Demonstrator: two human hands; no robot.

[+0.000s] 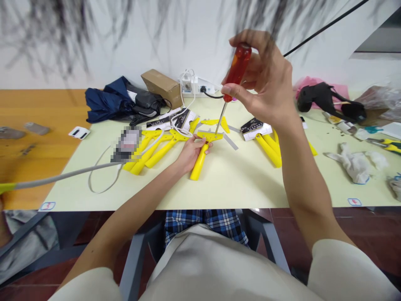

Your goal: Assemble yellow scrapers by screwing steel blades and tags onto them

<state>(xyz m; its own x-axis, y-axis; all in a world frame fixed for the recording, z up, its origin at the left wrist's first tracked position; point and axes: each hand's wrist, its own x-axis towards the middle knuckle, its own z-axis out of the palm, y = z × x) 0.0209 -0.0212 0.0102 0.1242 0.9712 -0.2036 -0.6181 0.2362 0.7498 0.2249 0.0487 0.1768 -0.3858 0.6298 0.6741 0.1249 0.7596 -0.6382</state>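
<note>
A yellow scraper [199, 162] with a wide head lies on the table, its handle pointing toward me. My left hand [190, 154] is closed around it just below the head. Raised above, my right hand [266, 79] grips the red handle of a screwdriver [239, 67]. The screwdriver's shaft slants down, and its tip meets the right side of the scraper head near a screw. Behind the head are loose yellow head pieces [224, 124] and a flat grey blade [231, 142].
More yellow scrapers [161, 152] lie at left, others [270, 151] at right beside black-and-white packaging [255, 127]. A white cable [106, 190] crosses the left side. A cardboard box [164, 88] and a power strip [191, 85] stand behind. White gloves [354, 163] and pliers [387, 144] lie far right.
</note>
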